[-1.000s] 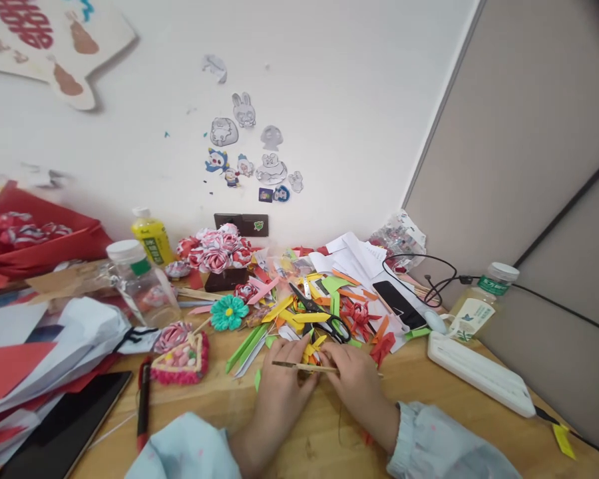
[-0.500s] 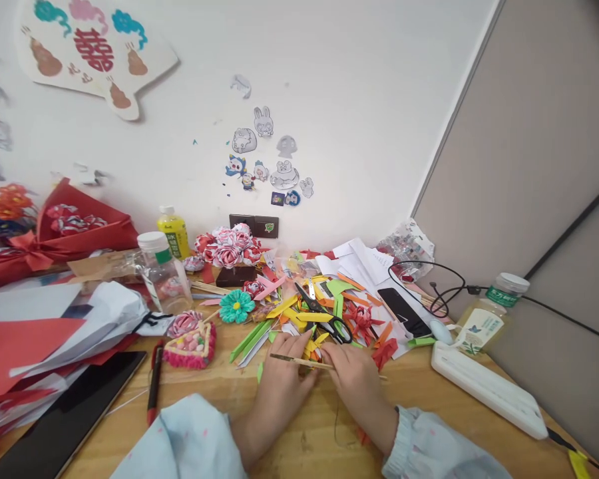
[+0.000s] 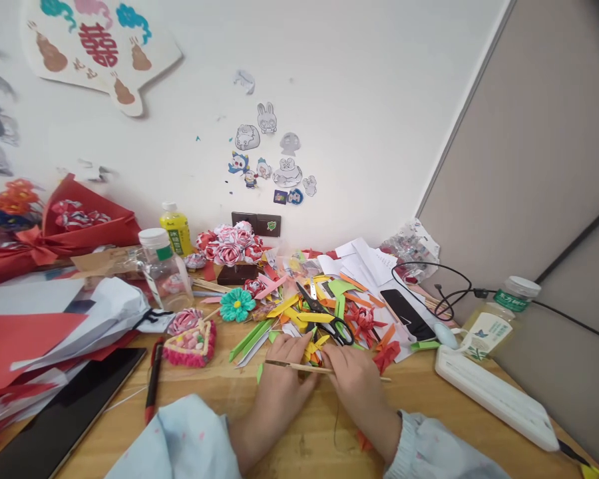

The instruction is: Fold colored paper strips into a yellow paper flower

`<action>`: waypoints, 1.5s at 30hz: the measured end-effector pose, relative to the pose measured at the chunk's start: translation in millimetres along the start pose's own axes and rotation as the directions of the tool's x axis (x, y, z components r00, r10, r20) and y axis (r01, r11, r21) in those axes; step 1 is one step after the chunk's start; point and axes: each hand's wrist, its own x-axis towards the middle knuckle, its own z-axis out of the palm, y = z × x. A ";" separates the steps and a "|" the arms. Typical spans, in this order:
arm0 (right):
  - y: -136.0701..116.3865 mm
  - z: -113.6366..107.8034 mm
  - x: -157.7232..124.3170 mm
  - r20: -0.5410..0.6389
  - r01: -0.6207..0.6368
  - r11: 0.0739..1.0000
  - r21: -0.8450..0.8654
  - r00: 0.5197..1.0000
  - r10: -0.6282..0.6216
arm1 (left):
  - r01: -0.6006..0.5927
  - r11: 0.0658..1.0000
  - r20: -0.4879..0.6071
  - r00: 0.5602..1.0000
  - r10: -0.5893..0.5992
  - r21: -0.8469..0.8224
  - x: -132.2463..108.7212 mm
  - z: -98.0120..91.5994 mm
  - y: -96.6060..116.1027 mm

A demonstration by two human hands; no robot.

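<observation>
My right hand (image 3: pixel 357 379) is closed around a thin wooden stick (image 3: pixel 299 366), its fingers pinched near the middle of it. The stick lies almost level, its darker end reaching left across the back of my left hand (image 3: pixel 284 372). That left hand is closed too, fingers curled at a piece of yellow folded paper (image 3: pixel 319 347) between the hands; the fingertips are partly hidden. Just beyond are black-handled scissors (image 3: pixel 340 329) on a heap of coloured paper pieces. A thin thread (image 3: pixel 336 426) hangs below my right hand.
Left of my hands are a pink-edged triangular box (image 3: pixel 190 344), a red-and-black pen (image 3: pixel 154 379) and a dark tablet (image 3: pixel 64 419). A teal flower (image 3: pixel 237 305) lies behind. On the right are a phone (image 3: pixel 406 314), a white power strip (image 3: pixel 496 396) and a bottle (image 3: pixel 496 319).
The stick's left end has shifted slightly left and down. Both hands keep nearly the same place and hold; the camera view has turned a little.
</observation>
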 end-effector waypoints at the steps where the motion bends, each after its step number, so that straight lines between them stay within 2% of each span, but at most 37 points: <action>1: -0.3 0.1 0.0 0.002 0.018 1.000 -0.016 1.000 -0.018 | -0.002 1.000 0.000 1.000 0.002 0.000 -0.2 0.1 -0.3; 5: -1.2 -0.2 1.1 0.017 0.072 0.994 -0.077 0.997 -0.071 | -0.013 1.000 -0.003 1.000 0.013 -0.011 -0.1 0.2 -1.4; 12: -2.1 -0.9 4.0 -0.015 -0.011 1.000 -0.024 1.000 0.011 | -0.008 1.000 -0.033 0.999 0.007 -0.004 2.0 -3.4 -1.1; 20: -2.7 0.3 2.8 0.005 -0.013 1.000 0.018 1.000 0.013 | -0.023 1.000 -0.047 0.999 0.023 0.007 3.2 -4.3 -1.9; 28: -3.3 2.4 2.0 -0.019 -0.079 0.996 0.052 0.997 0.080 | -0.053 0.999 -0.067 0.996 0.054 0.015 3.1 -2.9 -5.0; 35: -4.9 2.3 3.0 -0.004 -0.081 0.996 0.040 0.997 0.081 | -0.031 0.999 -0.063 0.997 0.032 0.013 3.9 -4.1 -6.5; 45: -4.8 1.1 4.5 -0.046 -0.083 0.994 0.076 0.995 0.086 | -0.021 1.000 -0.063 0.998 0.022 0.016 3.2 -4.8 -3.6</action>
